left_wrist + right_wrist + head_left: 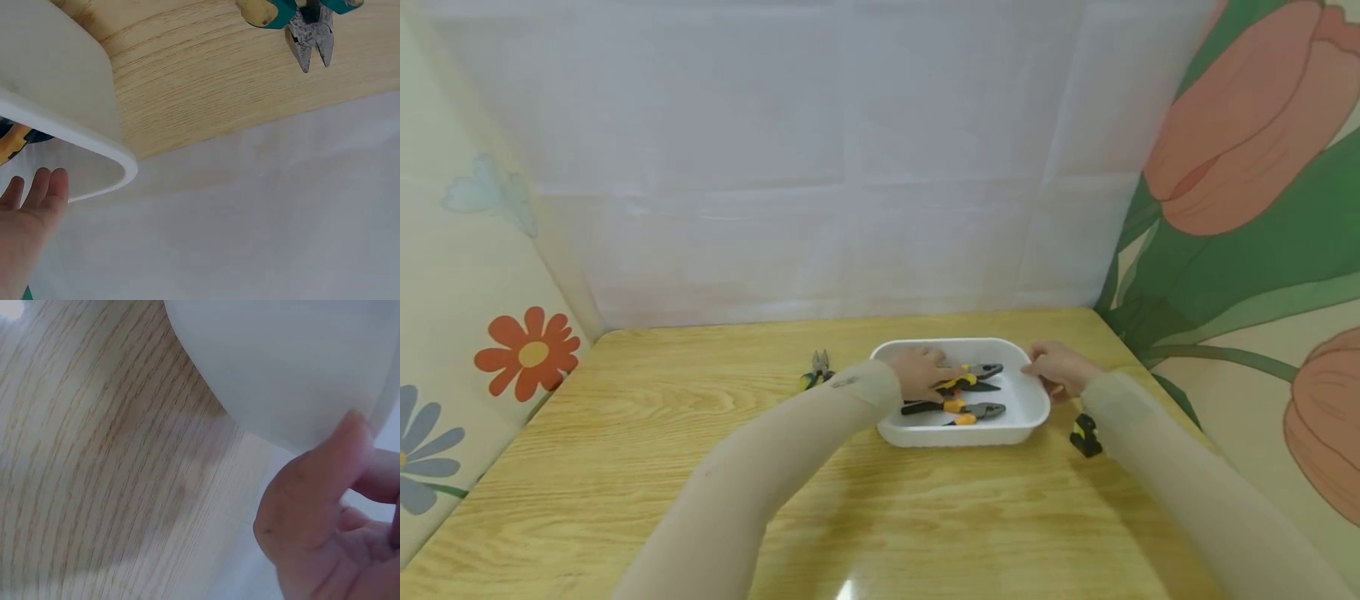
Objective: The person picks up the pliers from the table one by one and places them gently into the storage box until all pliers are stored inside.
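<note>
A white plastic tray (962, 435) holds several pliers, among them a pair with orange-and-black handles (985, 410) near its front wall and a yellow-and-black pair (958, 385) behind. My left hand (919, 375) reaches over the tray's left side, above the handles. In the left wrist view its fingers (57, 182) are extended inside the rim; whether they touch a handle cannot be told. At the tray's right end my right hand (1063, 369) pinches the rim, thumb (331, 462) on the outside wall.
Diagonal cutters (821, 365) with green-and-yellow handles lie on the wooden table (647, 467), left of the tray. A small black-and-green object (1086, 436) sits beside the right forearm. A white sheet (775, 167) hangs behind the table, with flower-patterned walls at both sides.
</note>
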`<state>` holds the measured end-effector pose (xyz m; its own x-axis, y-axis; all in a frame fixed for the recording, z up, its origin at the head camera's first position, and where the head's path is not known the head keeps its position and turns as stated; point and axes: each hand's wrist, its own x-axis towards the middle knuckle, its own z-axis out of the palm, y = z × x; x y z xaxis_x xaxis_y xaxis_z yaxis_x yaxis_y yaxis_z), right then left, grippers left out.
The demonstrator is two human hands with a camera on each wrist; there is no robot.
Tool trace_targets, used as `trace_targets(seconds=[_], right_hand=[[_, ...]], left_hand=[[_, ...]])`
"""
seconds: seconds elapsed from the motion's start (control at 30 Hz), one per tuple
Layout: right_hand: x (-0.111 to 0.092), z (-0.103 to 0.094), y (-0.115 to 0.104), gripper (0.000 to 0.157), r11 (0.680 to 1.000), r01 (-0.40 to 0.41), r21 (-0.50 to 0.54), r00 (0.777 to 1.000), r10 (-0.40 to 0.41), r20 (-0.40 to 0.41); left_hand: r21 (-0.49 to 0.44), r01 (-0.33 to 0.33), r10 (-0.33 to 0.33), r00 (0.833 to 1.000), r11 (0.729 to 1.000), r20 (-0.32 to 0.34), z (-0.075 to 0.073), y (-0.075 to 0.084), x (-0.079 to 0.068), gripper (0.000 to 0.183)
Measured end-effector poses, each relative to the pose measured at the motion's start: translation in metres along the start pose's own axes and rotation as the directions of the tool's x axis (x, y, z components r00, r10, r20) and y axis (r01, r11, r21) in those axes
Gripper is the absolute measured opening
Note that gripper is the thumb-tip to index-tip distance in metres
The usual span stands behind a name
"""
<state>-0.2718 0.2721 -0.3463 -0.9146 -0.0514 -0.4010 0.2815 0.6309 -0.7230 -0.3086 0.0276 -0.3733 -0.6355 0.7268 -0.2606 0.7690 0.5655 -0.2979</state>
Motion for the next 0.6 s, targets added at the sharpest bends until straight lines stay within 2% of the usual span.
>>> trace_targets(seconds=[0.13,0.37,0.6], right_hand=[[-0.002,0.001,0.000,0.010,1.000,0.004,-0.003,1.000,-0.004,0.000],[-0.001,0.001,0.000,0.010,1.000,0.001,-0.005,1.000,-0.001,-0.004],[-0.004,0.001,-0.002,0.010,1.000,0.005,0.001,1.000,-0.005,0.002]], left_hand=[[-0.086,0.018,-0.024,0.998,0.996,-0.065,0.003,-0.006,-0.005,0.063],[-0.308,0.013,-0.056,0.990,0.951,-0.130,-0.013,-0.009,-0.038,0.056],[-0.395,0.040,-0.127,0.972,0.918,-0.198,-0.006,-0.015,-0.057,0.056]])
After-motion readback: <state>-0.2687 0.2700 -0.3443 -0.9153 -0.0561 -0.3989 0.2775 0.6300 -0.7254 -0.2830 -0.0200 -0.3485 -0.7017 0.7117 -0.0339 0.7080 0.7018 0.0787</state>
